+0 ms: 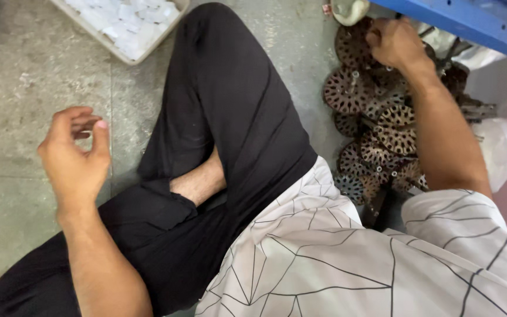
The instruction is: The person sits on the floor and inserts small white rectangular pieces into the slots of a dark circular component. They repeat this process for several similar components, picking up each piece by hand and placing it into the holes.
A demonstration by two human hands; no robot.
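Observation:
My right hand [395, 42] reaches out to the upper right and rests on a pile of brown perforated round discs [377, 126] lying on the floor; its fingers curl over the topmost disc [352, 42], though a firm grip is not clear. My left hand [76, 154] hovers over the concrete floor at the left, fingers loosely curled and apart, holding nothing. I sit cross-legged in black trousers [230, 117] and a white shirt with thin black lines [347, 258].
A shallow tray [125, 57] of small white pieces sits at the top left. A blue metal frame [470, 20] crosses the top right corner above the discs. Crumpled white plastic [503, 147] lies to the right of the pile.

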